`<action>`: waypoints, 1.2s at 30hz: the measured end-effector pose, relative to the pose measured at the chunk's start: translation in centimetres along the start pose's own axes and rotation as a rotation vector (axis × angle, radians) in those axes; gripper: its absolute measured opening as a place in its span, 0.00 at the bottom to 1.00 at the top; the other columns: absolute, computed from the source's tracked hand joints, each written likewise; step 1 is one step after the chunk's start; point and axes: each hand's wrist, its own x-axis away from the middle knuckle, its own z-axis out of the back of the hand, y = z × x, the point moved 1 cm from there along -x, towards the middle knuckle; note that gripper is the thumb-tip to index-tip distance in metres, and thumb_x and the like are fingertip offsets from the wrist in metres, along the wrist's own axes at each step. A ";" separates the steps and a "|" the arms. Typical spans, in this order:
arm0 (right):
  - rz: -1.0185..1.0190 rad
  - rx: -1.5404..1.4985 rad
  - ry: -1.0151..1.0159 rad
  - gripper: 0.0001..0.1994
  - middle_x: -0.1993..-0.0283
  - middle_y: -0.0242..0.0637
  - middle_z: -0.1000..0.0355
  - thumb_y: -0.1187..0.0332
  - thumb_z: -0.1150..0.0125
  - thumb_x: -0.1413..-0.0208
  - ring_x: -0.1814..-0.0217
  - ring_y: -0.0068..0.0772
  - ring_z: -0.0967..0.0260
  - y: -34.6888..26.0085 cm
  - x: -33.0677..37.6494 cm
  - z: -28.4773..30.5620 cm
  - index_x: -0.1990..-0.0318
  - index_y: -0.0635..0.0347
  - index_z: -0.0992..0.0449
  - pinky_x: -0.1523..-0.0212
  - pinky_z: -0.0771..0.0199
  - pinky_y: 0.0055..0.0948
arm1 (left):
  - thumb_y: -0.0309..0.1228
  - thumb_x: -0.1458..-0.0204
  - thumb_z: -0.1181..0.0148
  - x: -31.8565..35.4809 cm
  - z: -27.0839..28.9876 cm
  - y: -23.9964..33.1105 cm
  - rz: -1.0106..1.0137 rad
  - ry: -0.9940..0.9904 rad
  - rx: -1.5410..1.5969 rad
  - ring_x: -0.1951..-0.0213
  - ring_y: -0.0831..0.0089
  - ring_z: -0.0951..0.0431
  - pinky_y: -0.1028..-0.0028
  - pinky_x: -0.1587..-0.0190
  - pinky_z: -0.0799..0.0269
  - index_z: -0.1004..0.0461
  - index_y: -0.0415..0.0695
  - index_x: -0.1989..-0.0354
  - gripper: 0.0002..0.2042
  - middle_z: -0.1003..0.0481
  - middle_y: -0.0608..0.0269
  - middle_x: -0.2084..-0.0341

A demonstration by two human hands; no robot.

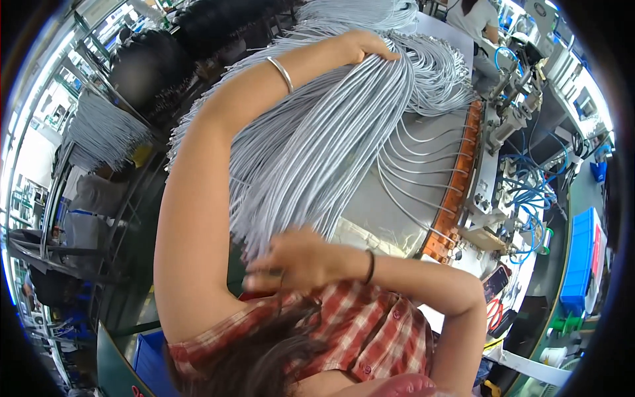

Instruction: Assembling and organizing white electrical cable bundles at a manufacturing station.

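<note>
My left hand (367,47) is stretched far out over the table and closed around the upper part of a thick bundle of grey cables (337,132). From there the bundle fans down toward me, its lower ends hanging over the near table edge. My right hand (301,259) is bent across my body beside those lower ends. Motion smears its fingers, so I cannot make out whether they touch or hold anything. Several single grey cables run to an orange slotted strip (456,178) on the right side of the table.
More looped grey cables (433,73) lie at the far end. A metal fixture with blue air tubes (526,198) stands right of the strip. Farther right is a blue bin (579,261). At the left, a rack holds another cable bundle (106,129). A person (475,20) sits at the back.
</note>
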 end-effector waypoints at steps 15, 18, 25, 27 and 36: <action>-0.304 0.446 0.408 0.22 0.64 0.47 0.32 0.48 0.62 0.43 0.61 0.47 0.35 16.0 -0.1 8.6 0.59 0.58 0.32 0.60 0.35 0.43 | 0.25 0.77 0.26 -0.6 2.7 -0.4 -0.391 0.276 0.091 0.79 0.67 0.24 0.72 0.81 0.28 0.30 0.24 0.77 0.21 0.26 0.48 0.78; -0.129 0.129 0.238 0.22 0.68 0.45 0.33 0.47 0.63 0.43 0.65 0.46 0.36 8.3 1.1 4.4 0.63 0.57 0.31 0.61 0.36 0.44 | 0.37 0.72 0.27 -1.3 4.5 -1.6 -0.389 0.245 0.039 0.75 0.64 0.23 0.68 0.76 0.27 0.29 0.27 0.77 0.24 0.26 0.46 0.79; 0.113 -0.523 -0.127 0.22 0.66 0.42 0.30 0.50 0.55 0.45 0.61 0.40 0.32 2.7 5.8 -0.8 0.60 0.62 0.29 0.62 0.31 0.36 | 0.27 0.55 0.43 0.2 2.4 0.4 -0.127 0.147 -0.053 0.66 0.66 0.24 0.74 0.65 0.29 0.27 0.34 0.66 0.10 0.26 0.50 0.72; -0.037 -0.992 0.214 0.26 0.66 0.46 0.31 0.51 0.50 0.47 0.63 0.39 0.30 6.5 8.1 1.8 0.58 0.72 0.32 0.65 0.26 0.38 | 0.28 0.56 0.41 -0.8 3.0 0.5 -0.126 0.146 -0.059 0.63 0.65 0.25 0.74 0.63 0.29 0.28 0.33 0.63 0.13 0.26 0.48 0.68; -0.315 -1.095 1.176 0.22 0.74 0.41 0.31 0.60 0.43 0.50 0.76 0.30 0.30 18.2 2.9 10.0 0.58 0.76 0.35 0.78 0.28 0.30 | 0.61 0.76 0.38 -0.1 -0.8 1.6 -0.497 0.713 -1.106 0.68 0.57 0.24 0.63 0.66 0.29 0.26 0.36 0.77 0.34 0.26 0.48 0.77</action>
